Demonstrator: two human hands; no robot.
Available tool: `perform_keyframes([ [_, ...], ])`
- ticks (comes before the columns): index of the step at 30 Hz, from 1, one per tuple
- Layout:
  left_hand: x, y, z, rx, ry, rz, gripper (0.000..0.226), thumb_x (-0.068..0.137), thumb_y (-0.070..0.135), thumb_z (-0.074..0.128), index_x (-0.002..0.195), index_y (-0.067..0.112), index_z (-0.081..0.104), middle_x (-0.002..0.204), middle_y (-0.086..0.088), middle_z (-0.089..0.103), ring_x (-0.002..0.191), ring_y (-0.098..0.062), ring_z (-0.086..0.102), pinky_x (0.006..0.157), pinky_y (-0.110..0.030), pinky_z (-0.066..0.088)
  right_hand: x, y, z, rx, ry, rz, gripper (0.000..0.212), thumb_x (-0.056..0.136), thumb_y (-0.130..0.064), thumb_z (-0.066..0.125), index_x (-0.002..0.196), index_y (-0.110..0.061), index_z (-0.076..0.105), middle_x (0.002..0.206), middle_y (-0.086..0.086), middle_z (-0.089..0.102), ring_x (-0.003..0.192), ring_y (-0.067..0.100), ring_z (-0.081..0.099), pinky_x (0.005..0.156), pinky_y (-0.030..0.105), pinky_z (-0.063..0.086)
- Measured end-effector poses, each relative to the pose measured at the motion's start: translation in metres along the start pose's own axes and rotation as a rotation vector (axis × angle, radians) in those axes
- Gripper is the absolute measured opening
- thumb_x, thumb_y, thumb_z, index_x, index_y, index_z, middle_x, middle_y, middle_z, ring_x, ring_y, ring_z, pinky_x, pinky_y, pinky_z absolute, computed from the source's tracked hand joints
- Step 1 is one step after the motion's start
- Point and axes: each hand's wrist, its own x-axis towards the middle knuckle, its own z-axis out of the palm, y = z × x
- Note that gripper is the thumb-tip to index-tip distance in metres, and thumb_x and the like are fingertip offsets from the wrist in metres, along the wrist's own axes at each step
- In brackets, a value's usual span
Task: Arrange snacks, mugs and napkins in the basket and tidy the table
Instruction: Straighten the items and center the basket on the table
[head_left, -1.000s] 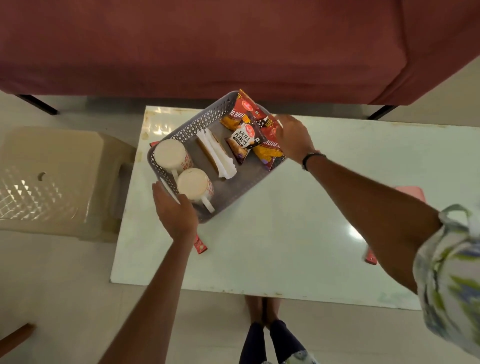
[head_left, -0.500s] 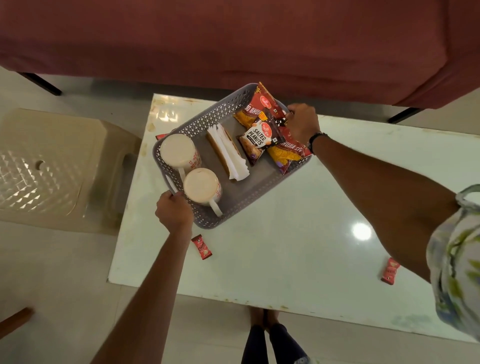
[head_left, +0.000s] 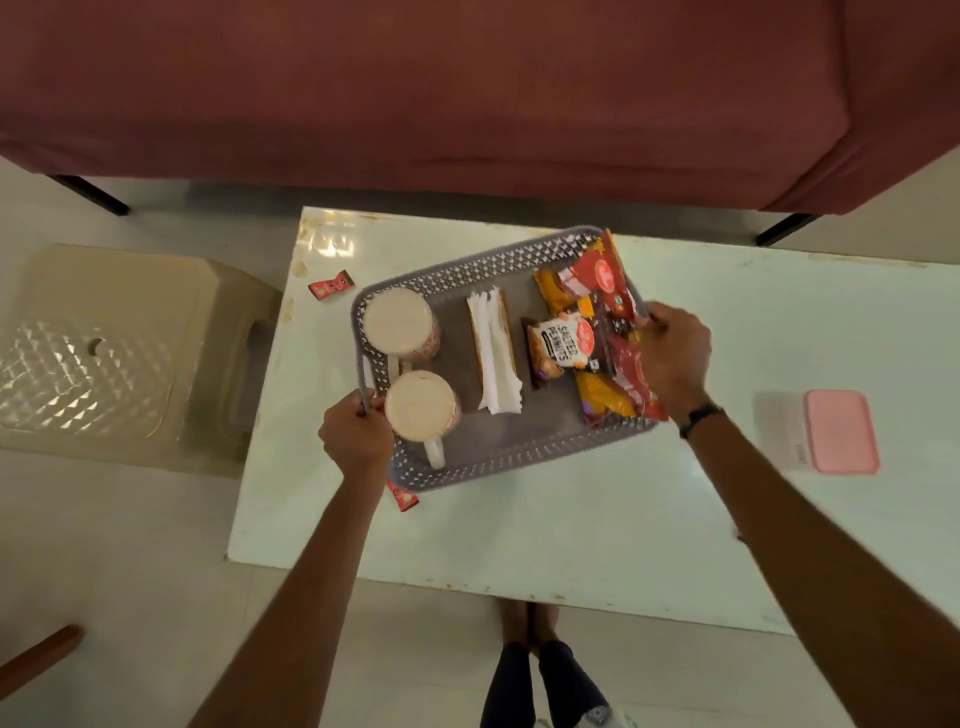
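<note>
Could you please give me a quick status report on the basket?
Both hands grip the basket ends. Mugs, napkins, snacks inside. Small red packets loose on table.

A grey basket (head_left: 470, 273) with little holes in its walls sits over the white table (head_left: 571, 525). Inside it are two mugs (head_left: 397, 322) turned upside down on the left, white napkins (head_left: 493, 353) in the middle and red snack packs (head_left: 597, 322) on the right.

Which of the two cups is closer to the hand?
The near mug, right beside the left hand gripping the basket rim. The far mug sits farther back, toward the sofa.
</note>
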Motion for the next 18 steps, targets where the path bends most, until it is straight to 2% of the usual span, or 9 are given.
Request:
perform_keyframes([
  [2,-0.009,0.008,-0.001,0.036,-0.054,0.038,0.019,0.084,0.0,0.053,0.083,-0.002,0.071,0.091,-0.025,0.071,0.09,-0.038,0.064,0.073,-0.037,0.049,-0.025,0.026,-0.012,0.01,0.029,0.127,0.023,0.092,-0.012,0.049,0.1,-0.008,0.071,0.093,0.018,0.071,0.074,0.025,0.057,0.049,0.019,0.029],
  [7,-0.027,0.014,0.01,0.127,-0.163,0.133,0.019,0.084,0.0,0.052,0.081,0.001,0.071,0.089,-0.024,0.071,0.074,-0.031,0.055,0.067,-0.028,0.036,-0.075,0.074,-0.025,0.102,0.062,0.318,0.023,0.092,-0.005,0.045,0.089,-0.006,0.068,0.085,0.018,0.07,0.071,0.027,0.057,0.052,0.024,0.034],
  [11,-0.038,0.007,0.022,0.149,-0.189,0.167,0.021,0.086,0.001,0.052,0.09,-0.001,0.072,0.092,-0.023,0.072,0.085,-0.037,0.063,0.066,-0.027,0.036,-0.091,0.096,-0.025,0.145,0.087,0.379,0.025,0.093,-0.005,0.044,0.096,-0.007,0.069,0.089,0.017,0.069,0.076,0.029,0.058,0.06,0.03,0.043],
  [15,-0.048,-0.001,0.028,0.178,-0.217,0.186,0.021,0.085,-0.002,0.052,0.092,-0.002,0.072,0.094,-0.024,0.072,0.084,-0.036,0.062,0.068,-0.029,0.036,-0.103,0.111,-0.024,0.155,0.08,0.37,0.025,0.094,-0.006,0.044,0.096,-0.005,0.069,0.09,0.016,0.07,0.075,0.026,0.058,0.057,0.025,0.04],
  [18,-0.05,-0.006,0.031,0.183,-0.226,0.183,0.02,0.087,0.001,0.054,0.093,-0.002,0.072,0.095,-0.024,0.072,0.087,-0.036,0.063,0.069,-0.029,0.038,-0.106,0.117,-0.024,0.178,0.072,0.365,0.024,0.094,-0.007,0.045,0.093,-0.004,0.069,0.088,0.016,0.071,0.077,0.031,0.063,0.063,0.036,0.052],
])
